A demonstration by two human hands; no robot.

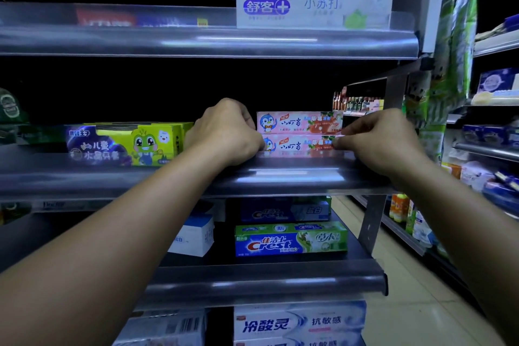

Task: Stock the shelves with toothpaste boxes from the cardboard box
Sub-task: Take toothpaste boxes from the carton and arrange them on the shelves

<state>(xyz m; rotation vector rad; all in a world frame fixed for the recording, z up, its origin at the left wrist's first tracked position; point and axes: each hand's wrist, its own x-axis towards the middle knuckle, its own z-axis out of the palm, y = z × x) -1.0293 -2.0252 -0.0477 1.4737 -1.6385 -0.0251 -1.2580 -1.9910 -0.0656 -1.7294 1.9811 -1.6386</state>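
Two pink children's toothpaste boxes lie stacked on the middle shelf [280, 177], the upper pink box [297, 121] on top of the lower pink box [297, 144]. My left hand [224, 135] grips the left ends of the stack with curled fingers. At the right ends, my right hand [376, 140] pinches the stack with its fingertips. Left of my left hand stands a green and purple children's toothpaste box [123, 143]. The cardboard box is out of view.
White toothpaste boxes [311, 7] are stacked on the shelf above. Crest boxes [290, 239] sit on the shelf below, more white boxes [299, 323] lower down. A neighbouring shelf unit with goods [488, 132] lines the right side, across a tiled aisle floor [407, 303].
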